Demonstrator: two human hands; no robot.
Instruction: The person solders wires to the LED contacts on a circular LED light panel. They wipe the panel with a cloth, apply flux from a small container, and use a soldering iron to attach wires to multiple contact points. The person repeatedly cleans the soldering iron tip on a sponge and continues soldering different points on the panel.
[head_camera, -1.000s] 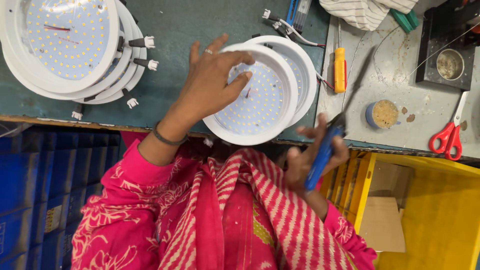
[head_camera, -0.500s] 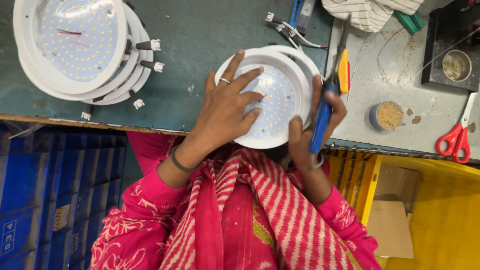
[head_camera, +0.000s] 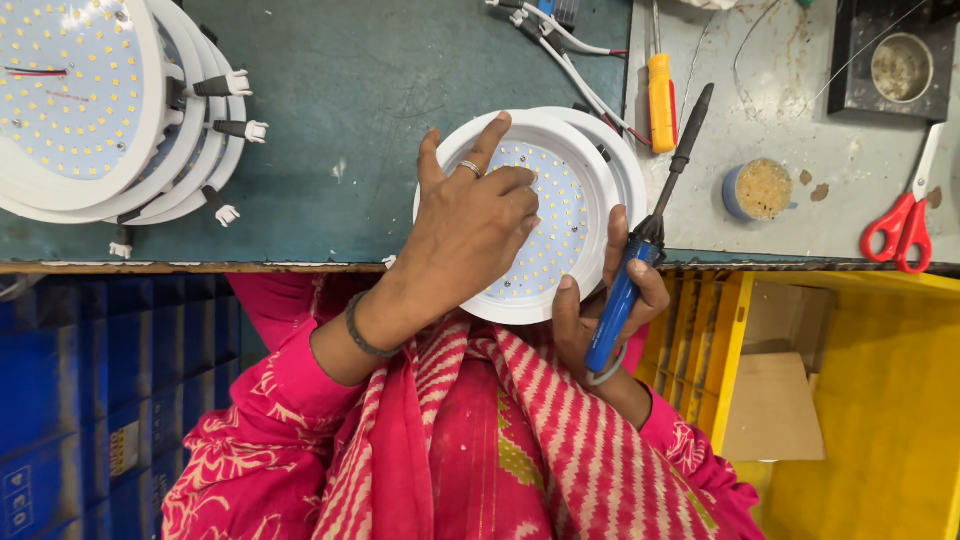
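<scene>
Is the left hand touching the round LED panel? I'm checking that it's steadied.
Touching: the head view shows the left hand lying flat on the round LED panel.

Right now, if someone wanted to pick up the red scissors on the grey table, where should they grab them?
Take the red-handled scissors by the two red loop handles, which lie at the table's near edge beside the yellow plastic bin. Come from that near side, so fingers meet the loops, not the pale blades, which look closed and point away towards the black tray with the small metal pot. Nothing lies on the handles.
</scene>
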